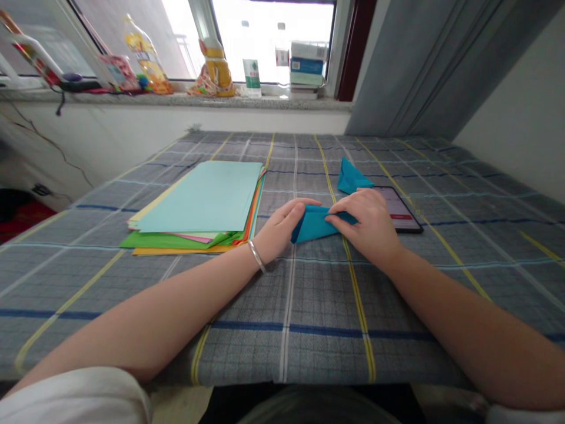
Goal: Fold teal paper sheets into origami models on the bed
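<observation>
Between my hands, just above or on the checked cloth, is a folded piece of blue paper (316,227). My left hand (282,227) grips its left end, the thumb on the near side and the fingers behind. With thumb and index finger, my right hand (366,221) pinches the upper right edge of the same paper. A second folded blue paper piece (352,176), pointed at the top, lies just beyond my right hand. Partly hidden by that hand is a phone (404,212) with its screen lit.
A stack of coloured paper sheets (203,197), light blue on top, lies left of my hands. The table (247,347) has a grey checked cloth. Along the windowsill (168,101) stand bottles, boxes (306,70) and a yellow container (218,70). A grey curtain (424,65) hangs at right.
</observation>
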`<state>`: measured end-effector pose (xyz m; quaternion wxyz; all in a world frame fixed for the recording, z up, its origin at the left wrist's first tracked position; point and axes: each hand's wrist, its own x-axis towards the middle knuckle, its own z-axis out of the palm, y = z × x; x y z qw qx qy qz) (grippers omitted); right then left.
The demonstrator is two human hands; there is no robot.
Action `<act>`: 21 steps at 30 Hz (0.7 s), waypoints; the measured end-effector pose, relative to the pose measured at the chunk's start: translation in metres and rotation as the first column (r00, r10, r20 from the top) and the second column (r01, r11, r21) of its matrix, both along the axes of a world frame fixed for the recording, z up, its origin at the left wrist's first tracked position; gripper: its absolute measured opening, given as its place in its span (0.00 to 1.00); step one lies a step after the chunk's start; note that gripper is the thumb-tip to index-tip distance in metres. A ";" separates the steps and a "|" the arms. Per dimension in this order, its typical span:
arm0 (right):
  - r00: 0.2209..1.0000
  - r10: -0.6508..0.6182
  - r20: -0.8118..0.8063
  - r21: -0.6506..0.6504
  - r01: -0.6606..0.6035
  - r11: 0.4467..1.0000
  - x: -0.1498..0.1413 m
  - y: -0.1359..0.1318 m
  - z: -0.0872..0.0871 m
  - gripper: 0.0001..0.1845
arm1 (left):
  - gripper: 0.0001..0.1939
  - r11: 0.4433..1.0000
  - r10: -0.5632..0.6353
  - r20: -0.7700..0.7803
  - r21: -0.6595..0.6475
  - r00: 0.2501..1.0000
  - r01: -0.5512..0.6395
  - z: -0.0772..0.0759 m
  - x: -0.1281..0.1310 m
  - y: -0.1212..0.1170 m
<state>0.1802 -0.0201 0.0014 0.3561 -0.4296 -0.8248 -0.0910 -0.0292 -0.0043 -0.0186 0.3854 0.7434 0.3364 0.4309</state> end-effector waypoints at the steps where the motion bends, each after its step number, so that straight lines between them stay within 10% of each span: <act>1: 1.000 -0.019 0.001 0.003 0.019 1.000 0.000 -0.001 0.001 0.10 | 0.21 1.000 -0.014 -0.001 0.012 1.000 0.014 0.000 0.000 -0.001; 11: 0.995 -0.094 -0.028 0.010 0.094 0.995 0.005 -0.001 0.001 0.12 | 0.16 0.992 0.128 -0.037 0.009 0.991 -0.128 -0.003 0.002 0.007; 21: 0.916 -0.071 -0.396 -0.280 -0.047 0.959 0.020 0.024 -0.015 0.17 | 0.15 0.942 0.334 0.057 -0.047 0.941 -0.332 -0.014 -0.005 0.022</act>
